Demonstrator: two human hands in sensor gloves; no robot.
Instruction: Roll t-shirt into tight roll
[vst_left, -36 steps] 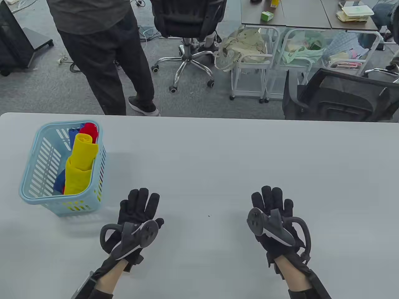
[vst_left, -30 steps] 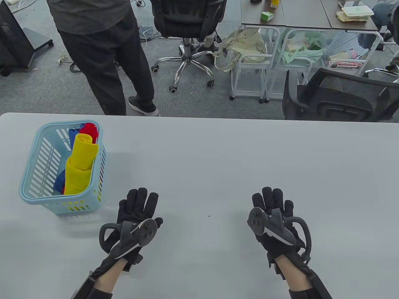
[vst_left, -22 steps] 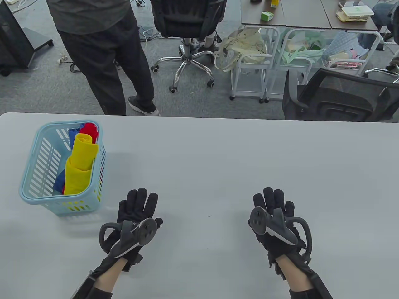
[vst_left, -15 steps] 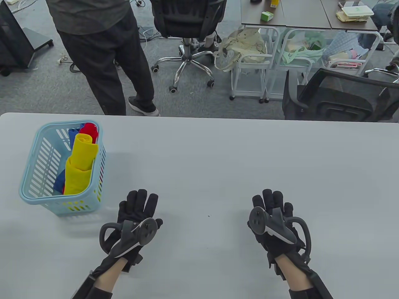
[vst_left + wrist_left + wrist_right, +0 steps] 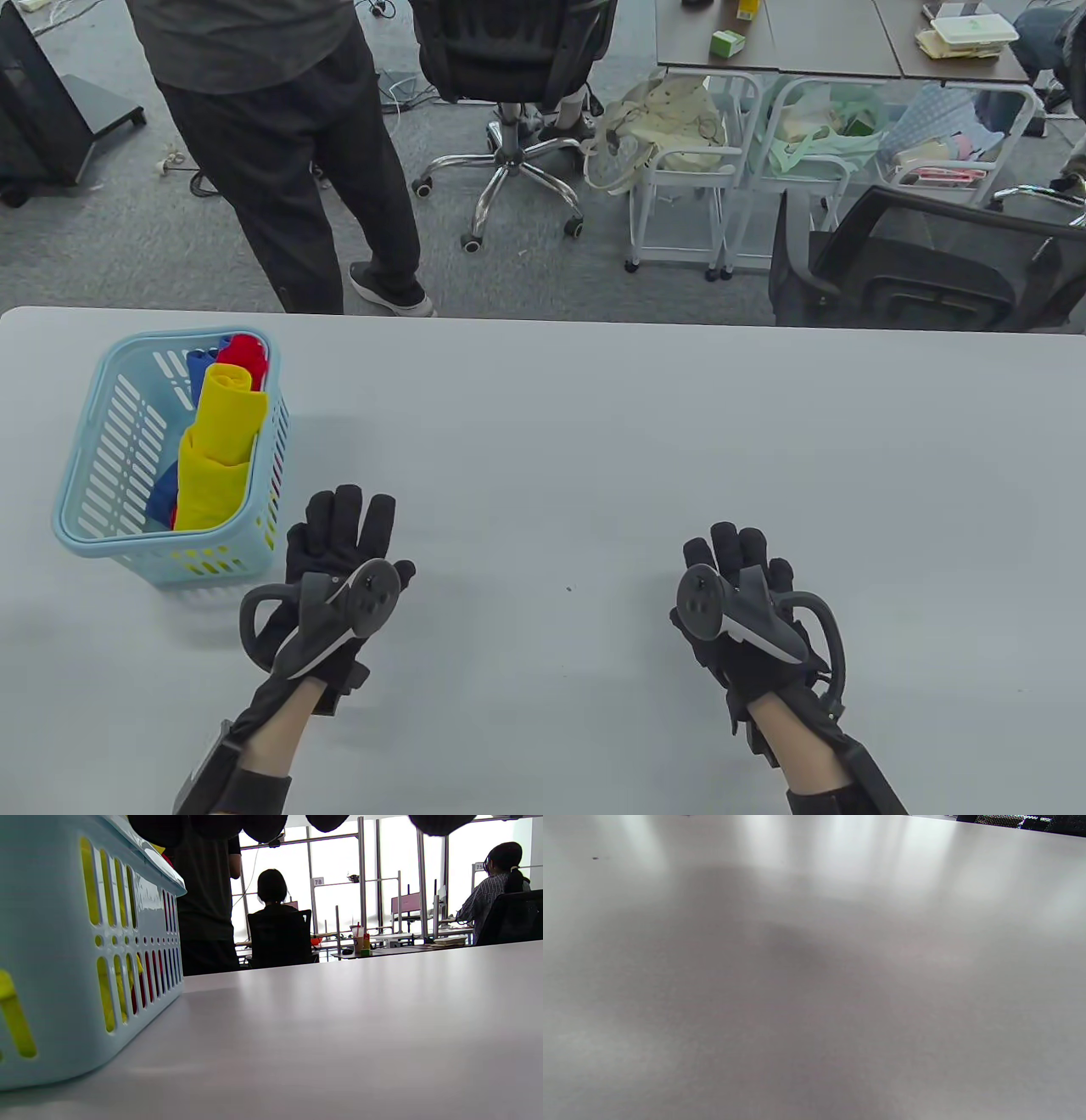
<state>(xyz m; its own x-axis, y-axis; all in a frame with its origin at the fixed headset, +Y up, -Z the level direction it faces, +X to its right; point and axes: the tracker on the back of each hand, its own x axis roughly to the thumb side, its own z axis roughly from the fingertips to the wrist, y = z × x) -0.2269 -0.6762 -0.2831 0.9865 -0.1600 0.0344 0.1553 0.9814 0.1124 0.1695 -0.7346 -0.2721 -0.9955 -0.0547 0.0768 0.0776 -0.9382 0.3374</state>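
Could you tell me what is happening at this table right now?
A person's gloved left hand and right hand are flat over the grey table, holding nothing. The left hand is close to the blue basket, where yellow, red and blue shirts sit. No shirt is out yet.

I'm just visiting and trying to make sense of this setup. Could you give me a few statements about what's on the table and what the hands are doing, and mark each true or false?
1. The light blue basket stands at the table's left side. True.
2. A yellow rolled cloth is in the basket. True.
3. The left hand grips the yellow cloth. False: it holds nothing and lies over the table beside the basket.
4. The right hand holds a t-shirt. False: it holds nothing.
5. A t-shirt lies spread flat between the hands. False: only bare table shows there.
6. A person in dark trousers stands beyond the table's far edge. True.
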